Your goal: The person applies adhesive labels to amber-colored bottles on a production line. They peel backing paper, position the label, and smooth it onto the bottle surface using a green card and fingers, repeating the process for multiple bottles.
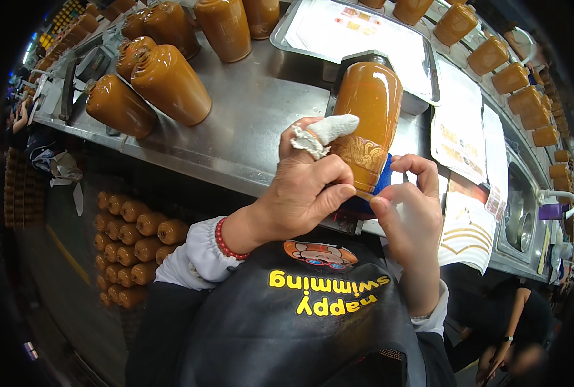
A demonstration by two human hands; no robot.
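A glossy amber-brown bottle [371,101] lies tilted on a dark stand [337,92], its base towards me. A gold patterned decal band [359,154] runs around its lower part. Between my two thumbs, a thin gold strip [365,195] stretches along the base edge. My left hand [311,186] pinches one end; a white cloth cover [333,126] sheathes one of its fingers, which rests against the bottle. The strip's other end is pinched by my right hand [410,203], partly blurred. Blue cloth [385,175] shows under the bottle's base.
Several amber-brown bottles [170,84] stand on the metal worktable [248,111] at left. A metal tray [287,41] holds decal sheets [311,29]. More decal sheets [466,237] lie at right, beside a sink [519,208]. Stacked bottles [137,232] fill the lower left. Another person's arm [516,314] shows lower right.
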